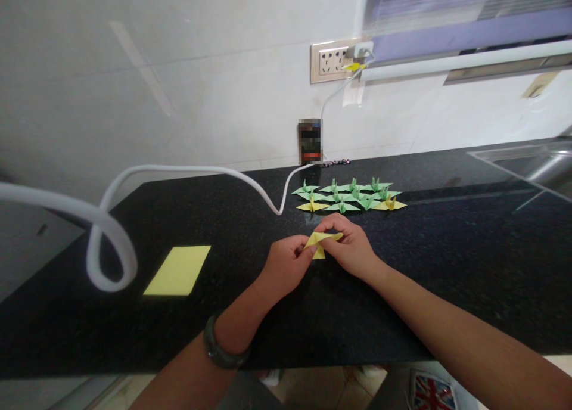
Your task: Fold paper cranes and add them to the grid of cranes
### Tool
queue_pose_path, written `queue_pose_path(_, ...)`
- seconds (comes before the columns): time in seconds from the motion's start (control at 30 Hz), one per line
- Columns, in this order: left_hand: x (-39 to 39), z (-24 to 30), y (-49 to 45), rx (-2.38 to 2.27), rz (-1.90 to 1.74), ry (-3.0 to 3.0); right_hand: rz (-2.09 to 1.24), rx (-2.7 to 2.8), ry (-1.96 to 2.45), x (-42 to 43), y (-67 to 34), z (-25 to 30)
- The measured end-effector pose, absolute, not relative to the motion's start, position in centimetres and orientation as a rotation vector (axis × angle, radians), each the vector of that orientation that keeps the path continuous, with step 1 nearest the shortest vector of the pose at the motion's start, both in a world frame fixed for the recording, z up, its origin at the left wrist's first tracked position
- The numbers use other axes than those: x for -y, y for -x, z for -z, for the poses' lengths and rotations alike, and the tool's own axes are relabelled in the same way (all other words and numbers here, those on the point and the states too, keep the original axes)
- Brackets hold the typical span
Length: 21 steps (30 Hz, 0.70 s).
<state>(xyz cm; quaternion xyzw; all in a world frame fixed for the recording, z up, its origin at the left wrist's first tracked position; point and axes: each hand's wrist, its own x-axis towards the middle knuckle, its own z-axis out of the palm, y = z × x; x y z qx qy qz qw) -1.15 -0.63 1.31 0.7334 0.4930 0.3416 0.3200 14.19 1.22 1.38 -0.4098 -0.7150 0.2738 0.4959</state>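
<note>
A partly folded piece of yellow origami paper (320, 242) is held between both hands above the black counter (447, 249). My left hand (286, 266) pinches its left end with closed fingers. My right hand (351, 246) grips its right end, fingers curled over the paper. Just beyond the hands lie several finished paper cranes (348, 196), mostly green, with yellow ones at the ends of the front row.
A flat yellow paper sheet (177, 270) lies at the counter's left. A thick white cable (111, 237) loops across the left side and runs toward a small dark device (310, 142) against the wall. A wall socket (333, 61) sits above. A metal sink edge (536, 162) is at far right.
</note>
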Motion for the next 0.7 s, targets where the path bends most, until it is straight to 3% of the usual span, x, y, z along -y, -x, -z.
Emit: queue_pose_path(0.7,0.19,-1.17,1.34,-1.375,-0.990,-1.715,-0.731,1.465,1.157,-1.29,-14.22,-0.97)
